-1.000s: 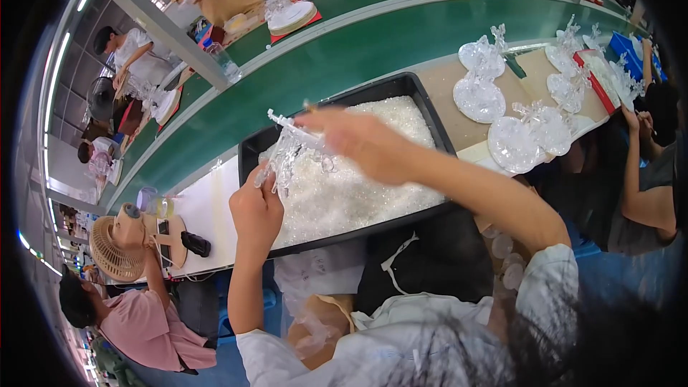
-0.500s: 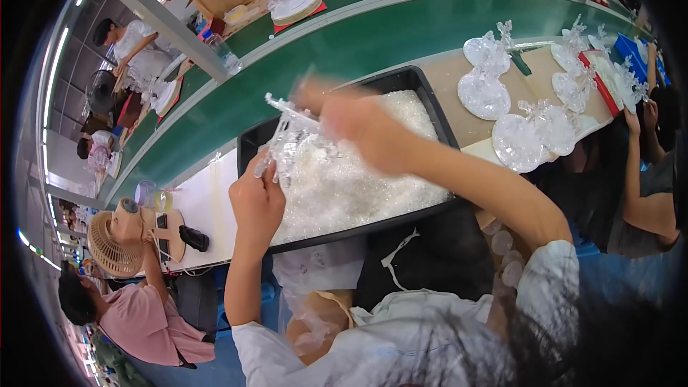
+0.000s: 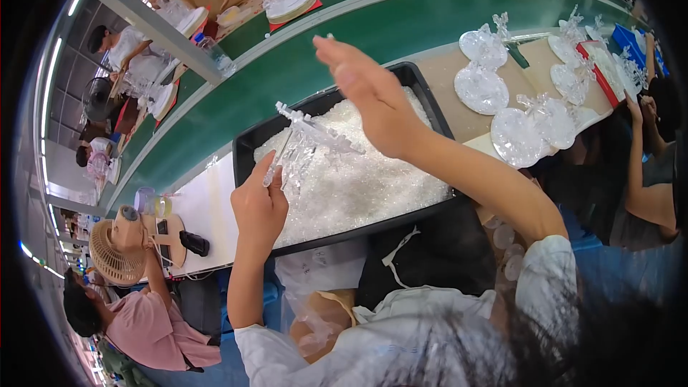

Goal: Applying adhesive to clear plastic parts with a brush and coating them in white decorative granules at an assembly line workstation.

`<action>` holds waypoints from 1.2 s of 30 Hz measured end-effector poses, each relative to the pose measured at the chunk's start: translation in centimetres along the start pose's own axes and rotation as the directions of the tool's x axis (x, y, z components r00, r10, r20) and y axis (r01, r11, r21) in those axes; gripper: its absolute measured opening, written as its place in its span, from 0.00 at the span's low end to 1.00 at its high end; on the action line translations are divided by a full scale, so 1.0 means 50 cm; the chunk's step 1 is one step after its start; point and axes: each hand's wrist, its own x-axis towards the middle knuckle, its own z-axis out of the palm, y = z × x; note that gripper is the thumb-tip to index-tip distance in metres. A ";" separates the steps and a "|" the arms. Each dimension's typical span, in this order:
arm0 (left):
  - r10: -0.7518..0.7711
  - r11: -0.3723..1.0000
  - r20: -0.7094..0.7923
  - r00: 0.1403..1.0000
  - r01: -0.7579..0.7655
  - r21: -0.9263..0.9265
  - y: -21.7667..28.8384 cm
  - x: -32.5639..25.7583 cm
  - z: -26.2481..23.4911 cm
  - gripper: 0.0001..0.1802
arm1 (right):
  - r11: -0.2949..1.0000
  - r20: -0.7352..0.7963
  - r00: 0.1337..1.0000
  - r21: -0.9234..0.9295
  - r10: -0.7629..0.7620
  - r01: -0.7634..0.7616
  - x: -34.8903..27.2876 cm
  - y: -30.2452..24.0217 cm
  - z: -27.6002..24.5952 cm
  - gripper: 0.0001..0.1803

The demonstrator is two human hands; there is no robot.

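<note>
Over the black tray point(image 3: 344, 235), my left hand point(image 3: 258, 204) is closed around one end of a clear plastic ornament point(image 3: 315, 140), a spiky, branching piece held tilted. Sparkly white flakes point(image 3: 358, 193) fill the tray beneath it. My right hand point(image 3: 369, 97) is raised over the tray's far right part, fingers stretched out and together, apart from the ornament. Nothing shows in that hand, though its palm is partly turned away.
Clear, glittery snowman-shaped ornaments point(image 3: 484, 89) lie on cardboard at the right, near a co-worker's arm point(image 3: 641, 150). Beyond the tray runs a green conveyor belt point(image 3: 287, 64). A beige fan point(image 3: 118, 251) and a black object point(image 3: 194, 243) are at the left.
My right hand has moved from a blur beside the ornament up and to the right, away from it. The ornament has tilted slightly in my left hand.
</note>
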 end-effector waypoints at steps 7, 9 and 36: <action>-0.272 0.943 0.083 0.959 0.282 -0.174 0.023 0.040 -0.035 0.08 | 0.994 -0.138 0.986 0.057 0.098 -0.091 -0.002 -0.012 -0.095 0.29; -0.208 0.970 0.108 0.972 0.219 -0.108 0.023 0.067 -0.070 0.09 | 0.983 -0.095 0.983 0.106 0.158 -0.148 -0.026 -0.019 -0.113 0.28; -0.120 0.834 0.479 0.869 0.350 -0.426 0.067 0.190 -0.015 0.12 | 0.994 -0.321 0.946 0.109 0.035 0.000 -0.227 -0.072 -0.049 0.09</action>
